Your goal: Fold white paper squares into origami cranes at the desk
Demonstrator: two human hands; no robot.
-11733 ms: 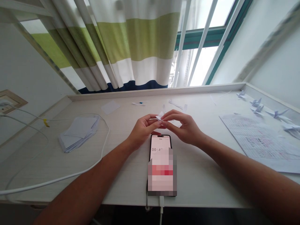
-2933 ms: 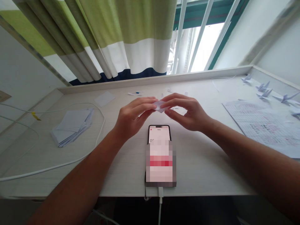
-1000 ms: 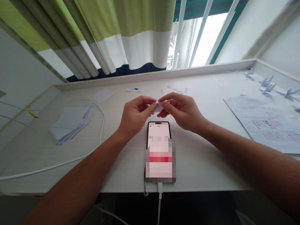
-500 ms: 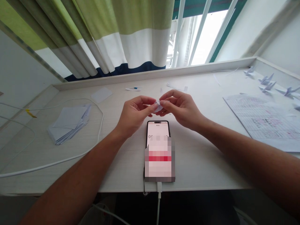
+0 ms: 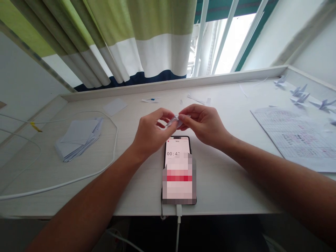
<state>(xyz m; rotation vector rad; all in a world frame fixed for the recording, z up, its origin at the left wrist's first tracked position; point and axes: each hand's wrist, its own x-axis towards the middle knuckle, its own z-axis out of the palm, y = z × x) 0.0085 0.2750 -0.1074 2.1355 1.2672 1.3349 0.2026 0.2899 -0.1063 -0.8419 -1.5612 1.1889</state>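
Observation:
A small folded piece of white paper (image 5: 173,121) is held between both hands above the desk, just beyond the phone. My left hand (image 5: 154,129) pinches its left side between thumb and fingers. On the other side, the thumb and index finger of my right hand (image 5: 204,122) close on the paper near its top. Parts of the paper are hidden behind the fingertips. Below the hands lies a phone (image 5: 177,147) with a lit screen showing digits, much of it pixelated, and a white cable (image 5: 179,211) plugged into its lower end.
Stacked white paper (image 5: 78,136) lies at left, inside a loop of white cable (image 5: 114,147). Several folded paper cranes (image 5: 300,98) stand at far right, behind written sheets (image 5: 278,129). Paper scraps (image 5: 195,99) lie near the back ledge (image 5: 168,84). A curtain (image 5: 162,42) hangs beyond.
The folded paper has turned between my fingers, and more of its left side shows. My left thumb and fingers have shifted slightly on it. The view has moved a little.

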